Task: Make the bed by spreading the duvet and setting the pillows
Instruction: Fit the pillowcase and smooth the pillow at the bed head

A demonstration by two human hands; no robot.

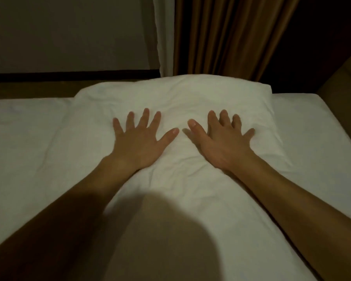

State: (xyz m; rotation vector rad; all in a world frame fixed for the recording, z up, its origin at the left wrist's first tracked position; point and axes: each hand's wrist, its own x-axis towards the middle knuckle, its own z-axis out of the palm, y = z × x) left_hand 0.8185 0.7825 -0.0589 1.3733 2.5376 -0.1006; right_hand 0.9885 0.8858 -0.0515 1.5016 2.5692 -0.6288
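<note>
Surroundings: brown pleated curtain [227,35], white sheer curtain [164,35] — behind bed.
Pillows: one plump white fabric pillow [170,94] on white bed sheet [28,128].
Hands: left hand [139,138], right hand [223,138] — fingers splayed, pressing flat, gripping nothing.

Pretty dim room, warm greenish cast overall. Light comes from behind the person, so a big soft shadow [170,226] falls across the near part of the bed [28,138]. Whole picture is a bit soft and grainy, no glare, and straight lines bend near the edges.
</note>
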